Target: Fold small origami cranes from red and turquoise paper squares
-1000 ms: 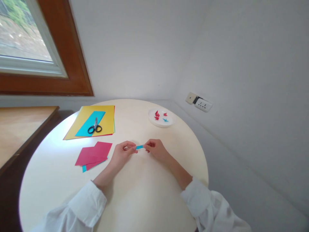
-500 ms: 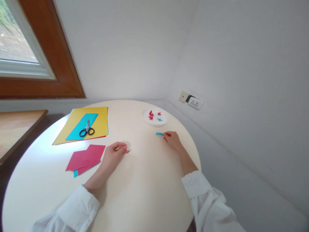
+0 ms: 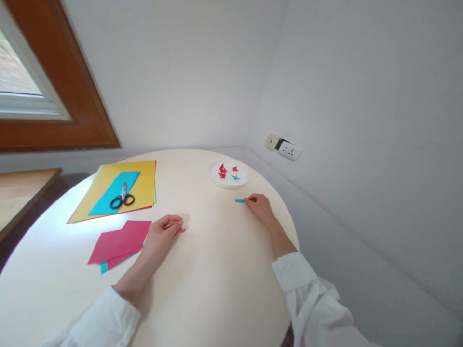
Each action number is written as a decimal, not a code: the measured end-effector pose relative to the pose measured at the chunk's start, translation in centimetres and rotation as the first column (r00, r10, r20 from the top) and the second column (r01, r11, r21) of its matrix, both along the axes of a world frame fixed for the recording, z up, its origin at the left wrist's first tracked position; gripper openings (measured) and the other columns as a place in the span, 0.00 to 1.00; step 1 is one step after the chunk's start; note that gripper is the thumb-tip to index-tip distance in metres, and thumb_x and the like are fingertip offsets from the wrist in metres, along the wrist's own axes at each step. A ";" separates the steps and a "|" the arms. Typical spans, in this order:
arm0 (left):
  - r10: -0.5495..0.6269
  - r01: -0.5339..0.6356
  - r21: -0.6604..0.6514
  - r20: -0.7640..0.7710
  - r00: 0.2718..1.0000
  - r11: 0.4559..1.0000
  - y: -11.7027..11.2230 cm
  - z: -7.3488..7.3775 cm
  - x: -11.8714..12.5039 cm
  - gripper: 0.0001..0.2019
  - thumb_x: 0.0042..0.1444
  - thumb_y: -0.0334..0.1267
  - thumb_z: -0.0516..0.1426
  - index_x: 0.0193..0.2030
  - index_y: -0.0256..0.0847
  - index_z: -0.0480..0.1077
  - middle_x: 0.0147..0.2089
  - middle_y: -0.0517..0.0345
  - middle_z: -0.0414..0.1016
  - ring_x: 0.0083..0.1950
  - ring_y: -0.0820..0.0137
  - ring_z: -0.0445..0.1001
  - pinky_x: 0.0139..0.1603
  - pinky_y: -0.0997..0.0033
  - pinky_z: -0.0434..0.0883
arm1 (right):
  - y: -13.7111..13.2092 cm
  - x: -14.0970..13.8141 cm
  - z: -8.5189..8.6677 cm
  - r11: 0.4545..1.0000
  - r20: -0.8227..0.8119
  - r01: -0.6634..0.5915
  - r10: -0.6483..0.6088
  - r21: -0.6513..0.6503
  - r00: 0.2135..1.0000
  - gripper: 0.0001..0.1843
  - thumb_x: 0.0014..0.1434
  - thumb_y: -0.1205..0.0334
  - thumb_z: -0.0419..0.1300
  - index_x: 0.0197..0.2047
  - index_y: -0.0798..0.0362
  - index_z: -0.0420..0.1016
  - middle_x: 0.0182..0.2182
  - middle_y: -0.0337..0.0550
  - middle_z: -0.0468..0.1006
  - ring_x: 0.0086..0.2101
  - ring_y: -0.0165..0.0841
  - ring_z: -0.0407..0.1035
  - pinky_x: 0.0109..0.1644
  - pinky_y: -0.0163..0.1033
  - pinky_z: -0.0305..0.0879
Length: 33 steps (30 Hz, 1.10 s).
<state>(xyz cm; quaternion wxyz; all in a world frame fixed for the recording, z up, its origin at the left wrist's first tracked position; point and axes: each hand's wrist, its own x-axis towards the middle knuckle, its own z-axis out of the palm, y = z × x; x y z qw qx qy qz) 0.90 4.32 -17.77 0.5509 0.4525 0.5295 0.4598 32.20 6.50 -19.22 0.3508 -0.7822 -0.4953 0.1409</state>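
My right hand (image 3: 259,206) rests on the round cream table (image 3: 217,279), just in front of the white plate (image 3: 228,183). Its fingertips pinch one end of a small blue paper strip (image 3: 239,200) that lies flat on the table. My left hand (image 3: 163,234) lies on the tabletop beside the red sheets (image 3: 119,242). Its fingers are loosely curled, with a tiny red paper bit (image 3: 182,230) at the fingertips. The two hands are well apart.
The plate holds several small red and blue folded paper pieces (image 3: 227,172). Black-handled scissors (image 3: 122,197) lie on a blue sheet (image 3: 108,195) atop yellow paper (image 3: 144,185) at the far left. A wall socket (image 3: 289,151) sits right of the table; a wooden ledge (image 3: 21,193) stands left.
My hands held the blue strip together and have parted. The right hand carried the strip right, near the plate. The left hand stayed near the red sheets, now with a red bit.
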 end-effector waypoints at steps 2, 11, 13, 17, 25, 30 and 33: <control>-0.003 0.004 0.005 -0.018 1.000 1.000 0.0 0.0 0.0 0.15 0.34 0.44 0.65 0.27 0.37 0.72 0.24 0.58 0.74 0.28 0.68 0.76 0.30 0.72 0.70 | 0.2 0.2 -0.2 1.000 0.000 0.002 -0.002 0.009 1.000 0.08 0.48 0.58 0.61 0.25 0.55 0.75 0.24 0.43 0.76 0.27 0.32 0.66 0.31 0.35 0.56; -0.020 0.020 0.033 -0.012 1.000 0.999 0.2 -0.1 -0.1 0.13 0.35 0.43 0.65 0.26 0.37 0.72 0.25 0.60 0.74 0.26 0.71 0.74 0.30 0.73 0.69 | 0.5 0.0 -0.3 0.991 -0.215 -0.070 0.094 0.114 0.972 0.10 0.49 0.55 0.59 0.26 0.54 0.69 0.19 0.38 0.72 0.20 0.28 0.64 0.28 0.36 0.59; -0.025 0.027 0.049 -0.044 0.999 0.998 0.2 -0.3 -0.2 0.13 0.36 0.44 0.65 0.27 0.37 0.72 0.24 0.59 0.74 0.27 0.70 0.74 0.31 0.73 0.69 | 0.5 -1.0 -0.1 0.983 -0.270 -0.110 0.147 0.146 0.952 0.11 0.48 0.54 0.59 0.26 0.54 0.69 0.19 0.38 0.72 0.21 0.28 0.65 0.29 0.36 0.61; -0.041 0.071 0.173 -0.169 0.985 0.982 0.1 -1.0 0.0 0.15 0.37 0.46 0.64 0.28 0.38 0.73 0.25 0.56 0.76 0.31 0.65 0.76 0.35 0.67 0.72 | -0.3 -5.3 0.2 0.951 -0.374 -0.259 0.306 0.171 0.875 0.11 0.47 0.54 0.60 0.25 0.54 0.70 0.19 0.38 0.73 0.22 0.29 0.66 0.30 0.36 0.62; -0.102 0.323 0.467 -0.438 0.893 0.823 -1.4 -1.0 0.6 0.16 0.47 0.40 0.61 0.45 0.41 0.73 0.48 0.48 0.77 0.50 0.62 0.75 0.54 0.61 0.69 | -3.3 -12.6 0.3 0.754 -0.634 -0.620 0.591 0.216 0.498 0.11 0.47 0.54 0.63 0.26 0.54 0.74 0.17 0.35 0.72 0.20 0.26 0.65 0.28 0.34 0.61; -0.126 0.425 0.484 -0.535 0.836 0.765 -1.9 -0.4 0.5 0.08 0.51 0.37 0.58 0.39 0.42 0.74 0.39 0.52 0.80 0.41 0.66 0.77 0.44 0.67 0.73 | -3.3 -12.9 0.3 0.772 -0.721 -0.598 0.540 0.218 0.435 0.15 0.43 0.51 0.67 0.25 0.54 0.74 0.18 0.35 0.74 0.18 0.26 0.66 0.26 0.34 0.61; -0.110 0.434 0.519 -0.542 0.833 0.736 -1.9 -0.4 0.5 0.07 0.53 0.37 0.57 0.37 0.42 0.75 0.37 0.52 0.79 0.39 0.67 0.77 0.42 0.69 0.73 | -3.2 -12.8 0.3 0.774 -0.734 -0.593 0.534 0.223 0.420 0.15 0.42 0.50 0.67 0.25 0.54 0.74 0.18 0.35 0.74 0.18 0.26 0.66 0.26 0.34 0.62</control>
